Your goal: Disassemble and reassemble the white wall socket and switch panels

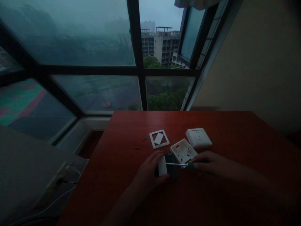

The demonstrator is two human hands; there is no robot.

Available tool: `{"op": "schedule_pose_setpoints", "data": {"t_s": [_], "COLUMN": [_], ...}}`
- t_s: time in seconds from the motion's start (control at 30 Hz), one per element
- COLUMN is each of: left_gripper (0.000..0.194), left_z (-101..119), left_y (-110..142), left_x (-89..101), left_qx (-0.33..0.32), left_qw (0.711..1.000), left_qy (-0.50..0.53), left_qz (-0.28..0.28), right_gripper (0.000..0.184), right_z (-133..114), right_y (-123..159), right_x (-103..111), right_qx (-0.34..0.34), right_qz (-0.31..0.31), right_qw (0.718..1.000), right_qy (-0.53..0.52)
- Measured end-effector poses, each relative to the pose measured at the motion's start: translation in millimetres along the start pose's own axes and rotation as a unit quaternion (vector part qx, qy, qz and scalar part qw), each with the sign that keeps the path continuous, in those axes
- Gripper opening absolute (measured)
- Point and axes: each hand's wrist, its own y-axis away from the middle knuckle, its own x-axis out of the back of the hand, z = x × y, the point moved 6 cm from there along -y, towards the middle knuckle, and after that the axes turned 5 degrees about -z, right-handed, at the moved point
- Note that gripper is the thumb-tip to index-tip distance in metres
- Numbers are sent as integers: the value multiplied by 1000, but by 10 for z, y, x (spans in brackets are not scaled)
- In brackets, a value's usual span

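My left hand [150,169] is closed around a wall switch module [162,166], with a white face and a dark part beside it, held on edge above the table. In my right hand [209,163] is a screwdriver [177,164] with a green handle, its metal shaft pointing left. The screwdriver's tip reaches the module; whether it sits in a screw I cannot tell. Just beyond the shaft lies an open white mounting box [183,151]. A white square frame [154,142] rests farther back, with a small white plate [159,138] inside its opening.
A white wall socket [198,138] stands at the back right of the reddish-brown table [127,125]. Two small screws [137,148] lie left of the frame. Windows rise behind the table's far edge, and a white cable [54,202] runs below its left side.
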Motion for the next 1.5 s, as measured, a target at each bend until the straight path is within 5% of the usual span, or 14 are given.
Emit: {"op": "schedule_pose_setpoints", "data": {"t_s": [0.2, 0.37, 0.53, 0.83, 1.0, 1.17, 1.33, 1.5], "left_gripper": [68, 60, 64, 55, 53, 69, 86, 86], "left_z": [34, 44, 38, -36, 67, 162, 172, 66], "left_y": [20, -12, -323, -843, -595, -190, 42, 196], "left_x": [68, 323, 542, 544, 482, 294, 77, 77], "left_qx": [-14, -10, 3, 39, 20, -5, -3, 37], "left_qw": [999, 995, 991, 963, 958, 977, 979, 982], "left_qy": [19, -19, -99, -260, -278, -211, -193, -184], "left_qz": [39, 101, 86, 61, 64, -7, -69, -37], "right_gripper": [42, 45, 55, 54, 52, 50, 46, 42], "right_z": [179, 476, 703, 846, 945, 951, 784, 614], "right_y": [90, 212, 270, 156, 192, 275, 354, 383], "right_x": [-218, -479, -641, -797, -804, -731, -631, -599], "right_qx": [3, -46, -82, -80, -77, -76, -51, -34], "right_qz": [22, 82, 142, 185, 205, 221, 260, 278], "right_qw": [994, 968, 943, 931, 924, 926, 952, 959], "right_qy": [-108, -233, -290, -303, -312, -296, -151, -38]}}
